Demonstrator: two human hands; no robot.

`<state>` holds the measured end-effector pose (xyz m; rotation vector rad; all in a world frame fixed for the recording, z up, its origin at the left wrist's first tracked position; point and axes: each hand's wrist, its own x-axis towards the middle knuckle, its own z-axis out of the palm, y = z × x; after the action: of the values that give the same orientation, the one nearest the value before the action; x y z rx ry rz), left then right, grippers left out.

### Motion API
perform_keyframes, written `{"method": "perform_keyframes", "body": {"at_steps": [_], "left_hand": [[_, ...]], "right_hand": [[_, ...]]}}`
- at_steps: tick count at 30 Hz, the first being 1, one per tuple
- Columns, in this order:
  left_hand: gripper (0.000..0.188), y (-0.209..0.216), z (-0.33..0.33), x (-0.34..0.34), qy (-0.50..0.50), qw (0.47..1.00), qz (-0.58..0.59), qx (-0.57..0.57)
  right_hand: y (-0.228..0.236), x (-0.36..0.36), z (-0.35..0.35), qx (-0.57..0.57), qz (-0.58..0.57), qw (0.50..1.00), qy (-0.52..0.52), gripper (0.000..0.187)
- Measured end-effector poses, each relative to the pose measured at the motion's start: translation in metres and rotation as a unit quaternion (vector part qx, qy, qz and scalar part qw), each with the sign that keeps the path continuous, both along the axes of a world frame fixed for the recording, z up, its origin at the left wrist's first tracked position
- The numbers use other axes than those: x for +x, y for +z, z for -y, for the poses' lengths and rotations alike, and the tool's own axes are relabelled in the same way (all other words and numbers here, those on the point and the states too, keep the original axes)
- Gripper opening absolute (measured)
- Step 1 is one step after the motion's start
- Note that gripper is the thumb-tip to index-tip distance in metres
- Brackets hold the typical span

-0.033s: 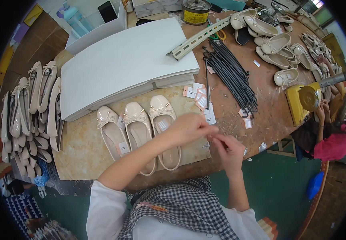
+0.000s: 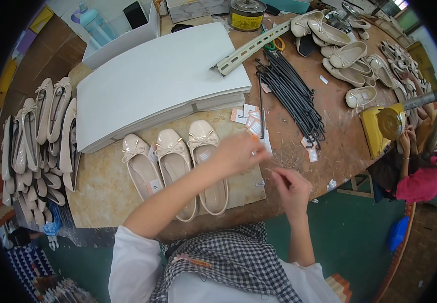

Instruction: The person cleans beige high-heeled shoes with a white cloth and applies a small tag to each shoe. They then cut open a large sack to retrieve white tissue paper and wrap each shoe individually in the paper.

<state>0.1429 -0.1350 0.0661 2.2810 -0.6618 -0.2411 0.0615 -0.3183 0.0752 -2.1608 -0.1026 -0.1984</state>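
Curling in, the fingers of the left hand are bunched and a bit blurry, so I cannot tell if they hold something thin. Just beside it, across a small gap, the right hand has its thumb and first finger close together. I cannot tell if anything is pinched there either.

A white tag peeks out by the left fingers, partly covered, and I can't see if they touch it. It is at the near end of one thin black hook. That hook runs long and nearly straight, from the far side toward the person. More tags lie next to it.

Under the left arm are three shiny cream shoes on the table: the right shoe, the middle shoe and the left shoe. Their toes, with little bows, point away from the person and lean a bit left. Their long sides run from near to far. The arm hides parts of all three, and most of the left shoe's heel.

Past the shoes sits a stack of white sheets. A heap of black hooks lies to its right. Farther right, a yellow machine covers part of another person.
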Motion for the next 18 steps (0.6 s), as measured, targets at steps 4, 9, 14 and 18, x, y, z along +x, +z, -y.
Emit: {"method": "perform_keyframes", "body": {"at_steps": [4, 9, 14, 18], "left_hand": [[0.029, -0.028, -0.008, 0.049, 0.014, 0.964, 0.225, 0.139], [0.024, -0.038, 0.009, 0.055, 0.062, 0.968, 0.202, 0.133], [0.016, -0.016, 0.003, 0.044, 0.094, 0.984, 0.147, 0.040], [0.019, 0.011, -0.018, 0.005, 0.137, 0.985, -0.073, -0.076]], "right_hand": [[0.004, 0.001, 0.006, -0.033, -0.039, 0.998, -0.033, 0.011], [0.001, -0.002, 0.007, -0.075, 0.032, 0.996, -0.021, 0.012], [0.002, -0.003, 0.009, -0.098, 0.023, 0.994, -0.029, 0.012], [0.003, 0.001, 0.000, -0.105, 0.046, 0.993, -0.024, 0.010]]}}
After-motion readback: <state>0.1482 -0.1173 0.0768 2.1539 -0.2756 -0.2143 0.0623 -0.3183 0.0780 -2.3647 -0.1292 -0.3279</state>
